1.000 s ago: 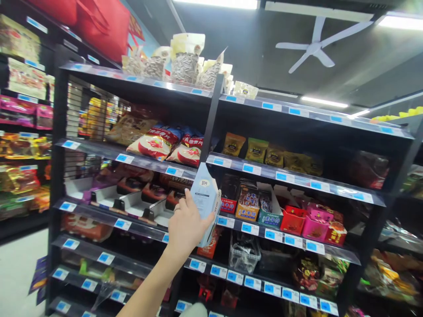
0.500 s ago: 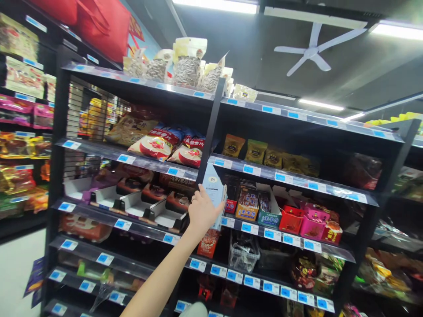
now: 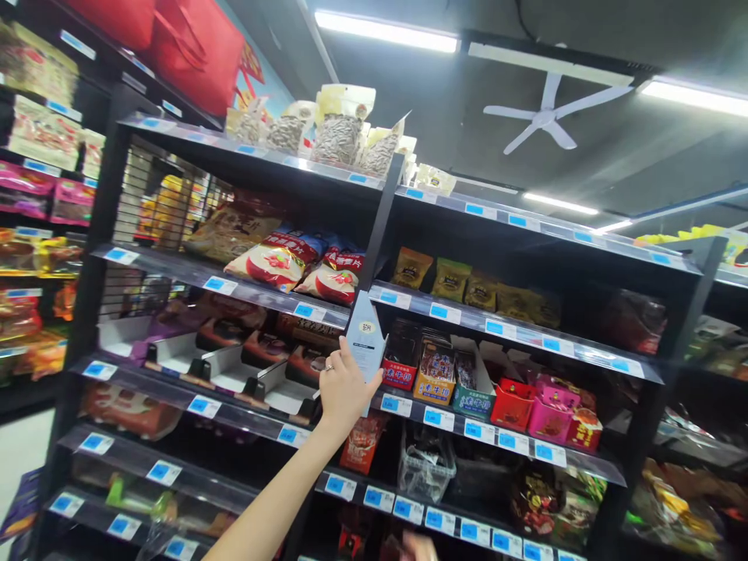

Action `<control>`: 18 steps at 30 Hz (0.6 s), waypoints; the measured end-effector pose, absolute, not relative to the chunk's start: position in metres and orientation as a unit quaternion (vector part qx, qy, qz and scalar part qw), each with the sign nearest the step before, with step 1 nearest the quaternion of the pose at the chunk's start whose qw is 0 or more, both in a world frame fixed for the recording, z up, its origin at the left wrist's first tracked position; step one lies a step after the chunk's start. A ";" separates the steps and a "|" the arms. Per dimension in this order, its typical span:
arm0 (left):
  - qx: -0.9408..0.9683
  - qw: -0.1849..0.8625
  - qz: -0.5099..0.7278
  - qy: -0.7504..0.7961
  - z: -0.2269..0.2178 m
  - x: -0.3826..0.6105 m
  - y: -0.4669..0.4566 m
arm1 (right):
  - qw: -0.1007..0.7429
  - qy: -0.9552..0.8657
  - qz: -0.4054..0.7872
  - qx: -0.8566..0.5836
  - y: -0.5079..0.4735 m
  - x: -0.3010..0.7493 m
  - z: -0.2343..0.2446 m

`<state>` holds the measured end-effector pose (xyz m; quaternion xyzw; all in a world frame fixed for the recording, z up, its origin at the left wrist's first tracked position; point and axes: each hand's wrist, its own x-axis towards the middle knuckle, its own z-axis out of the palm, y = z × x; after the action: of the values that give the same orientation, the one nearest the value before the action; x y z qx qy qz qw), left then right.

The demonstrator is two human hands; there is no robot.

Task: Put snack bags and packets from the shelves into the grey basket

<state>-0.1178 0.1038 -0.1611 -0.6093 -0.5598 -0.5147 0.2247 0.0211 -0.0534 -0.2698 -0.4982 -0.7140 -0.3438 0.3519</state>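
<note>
A blurred right hand (image 3: 418,547) now shows at the bottom edge, where we see none of it in the earlier pictures; we cannot tell whether its fingers are spread or curled. Our left hand (image 3: 344,389) still grips the pale blue cardboard carton (image 3: 365,336), its thumb along the right edge. The narrow side panel, plain a second ago, is nearly out of sight, so we judge the carton is turned with its broad face more squarely towards us.

We have it in front of the black shelf upright (image 3: 382,222), just left of the red-fronted box (image 3: 399,378); whether it touches the shelf we cannot tell. It tapers to a point at the top and looks upright and uncrushed, with a cream oval label, a dark printed bar and small print beneath.
</note>
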 end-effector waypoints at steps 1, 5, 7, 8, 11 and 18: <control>-0.608 0.223 -0.522 -0.556 -0.165 -0.117 0.108 | 0.354 -0.706 -0.338 -0.512 -0.029 0.024 -0.259; -0.595 0.218 -0.546 -0.549 -0.175 -0.108 0.121 | 0.244 -0.694 -0.259 -0.626 0.081 0.032 -0.189; -0.587 0.220 -0.554 -0.547 -0.178 -0.106 0.126 | 0.174 -0.689 -0.241 -0.661 0.126 0.035 -0.156; -0.585 0.220 -0.557 -0.547 -0.179 -0.106 0.128 | 0.153 -0.687 -0.236 -0.670 0.143 0.038 -0.145; -0.583 0.214 -0.561 -0.548 -0.177 -0.107 0.134 | 0.122 -0.694 -0.207 -0.679 0.168 0.048 -0.133; -0.584 0.193 -0.562 -0.553 -0.153 -0.113 0.135 | 0.101 -0.726 -0.179 -0.656 0.158 0.065 -0.138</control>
<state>-0.1132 0.1354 -0.1533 -0.5843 -0.5529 -0.5619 0.1927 0.0646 0.1576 -0.1380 -0.6564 -0.7260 -0.1786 0.1011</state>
